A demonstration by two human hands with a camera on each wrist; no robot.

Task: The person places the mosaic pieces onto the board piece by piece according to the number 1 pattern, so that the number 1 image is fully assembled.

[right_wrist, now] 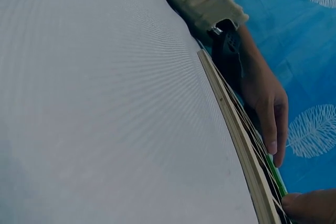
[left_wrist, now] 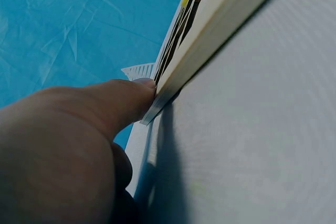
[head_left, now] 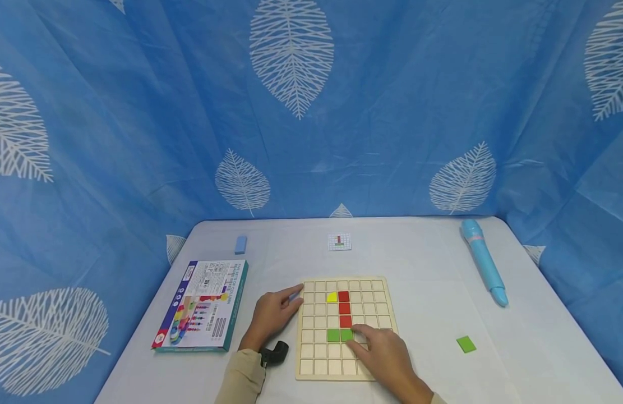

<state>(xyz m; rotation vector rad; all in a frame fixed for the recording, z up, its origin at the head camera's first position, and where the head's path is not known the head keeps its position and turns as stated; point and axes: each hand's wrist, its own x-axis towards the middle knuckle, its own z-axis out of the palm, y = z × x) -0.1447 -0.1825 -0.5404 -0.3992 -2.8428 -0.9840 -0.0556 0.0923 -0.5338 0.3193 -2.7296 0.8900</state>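
A square wooden grid board [head_left: 311, 370] lies on the table, with a yellow piece [head_left: 332, 297], a column of red tiles [head_left: 344, 308] and two green tiles [head_left: 333, 335] in its cells. My left hand [head_left: 272, 315] touches the board's left edge with thumb and forefinger extended; a bit of something blue [head_left: 294, 296] shows between them. The thumb [left_wrist: 128, 98] meets the board's side in the left wrist view. Over the board, my right hand [head_left: 387, 359] pinches the right-hand green tile [head_left: 346, 335] at its corners between thumb and forefinger; this tile sits in line with its neighbour.
Another green tile [head_left: 465, 344] lies on the table right of the board. A small pattern card [head_left: 339, 242] is beyond the board. At the left are a flat printed box [head_left: 202, 306] and a blue block [head_left: 240, 244]; a light-blue microphone-shaped object [head_left: 485, 262] lies far right.
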